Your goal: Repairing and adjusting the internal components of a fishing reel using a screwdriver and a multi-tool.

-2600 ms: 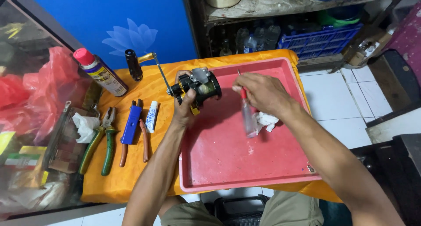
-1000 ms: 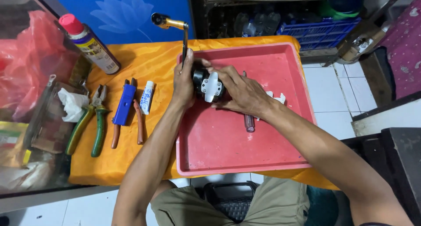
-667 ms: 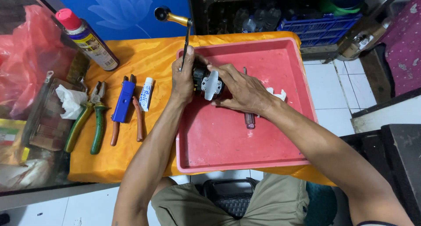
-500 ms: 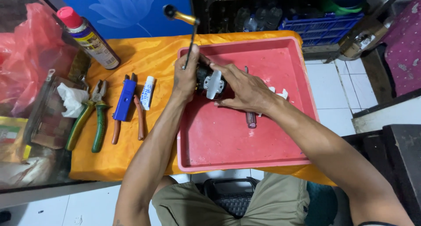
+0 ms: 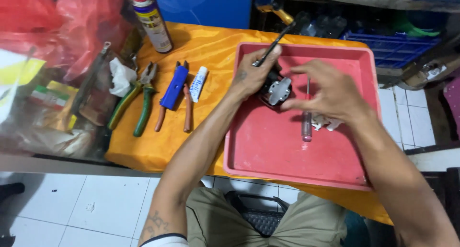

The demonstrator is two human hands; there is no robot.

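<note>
Far left: crumpled red plastic bags (image 5: 91,21) and a clear plastic bag of mixed packets (image 5: 43,108), sitting at the edge of the orange cloth-covered table (image 5: 211,50).

Behind them, upright: a spray can with red cap and blue-yellow body (image 5: 151,19).

On the cloth, in a rough row: a white crumpled rag (image 5: 120,76); green-handled pliers (image 5: 134,103), jaws pointing away from the person; a blue flat-handled tool (image 5: 173,86) lying over brown-handled pliers (image 5: 184,108); a small white tube with blue print (image 5: 197,84) just beside them.

Left hand (image 5: 251,74): clenched around a small black and silver fishing reel body (image 5: 275,89), fingers curled over its top. Reel is held over the upper left part of the shallow red plastic tray (image 5: 287,156); cannot tell whether it touches the tray floor. A thin black crank arm with a yellow knob (image 5: 275,17) rises from the reel past the tray's far rim.

Right hand (image 5: 330,91): fingers spread and bent, fingertips at the silver face of the reel, thumb towards it. Whether it pinches a small part there cannot be told.

Under the right hand, on the tray floor: a screwdriver with clear pinkish handle (image 5: 306,124), shaft pointing away, and a small white scrap of tissue (image 5: 326,123) touching it.

Right, beyond the table: a blue plastic crate (image 5: 393,48) on a low shelf; white tiled floor (image 5: 407,103).
</note>
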